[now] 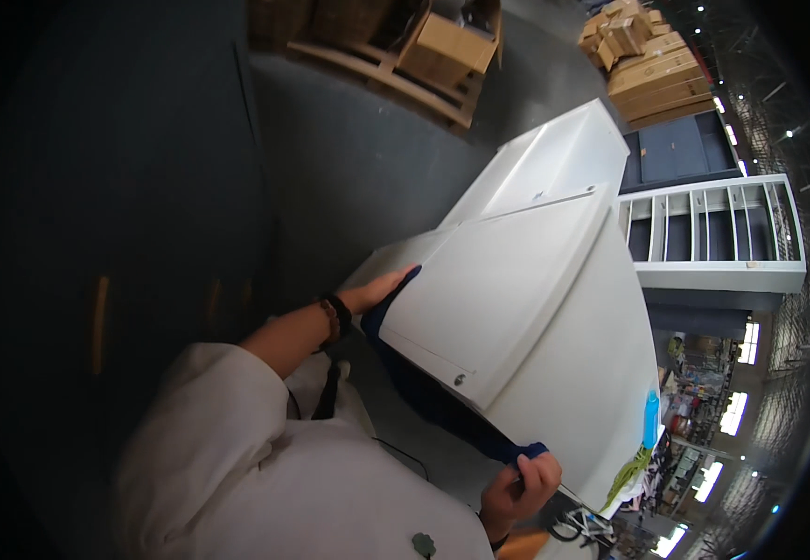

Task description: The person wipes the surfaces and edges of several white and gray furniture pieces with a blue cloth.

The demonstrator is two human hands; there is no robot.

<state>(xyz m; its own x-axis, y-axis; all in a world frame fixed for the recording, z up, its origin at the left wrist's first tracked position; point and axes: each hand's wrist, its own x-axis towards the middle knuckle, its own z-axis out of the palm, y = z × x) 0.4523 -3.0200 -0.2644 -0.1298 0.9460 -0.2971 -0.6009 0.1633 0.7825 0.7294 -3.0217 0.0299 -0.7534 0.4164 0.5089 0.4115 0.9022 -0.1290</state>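
A white cabinet with a door, small round locks and an open shelf section fills the middle of the head view. Along its near edge stretches a dark blue cloth. My left hand, with dark bands at the wrist, lies at the cloth's far end, against the cabinet's left edge; the fingertips are partly hidden. My right hand pinches the other end of the cloth between thumb and fingers by the cabinet's near corner.
A blue bottle and a green cloth are at the cabinet's right side. Beyond stand a white shelving unit, a dark grey cabinet and stacked cardboard boxes. A wooden pallet with cartons is at the top.
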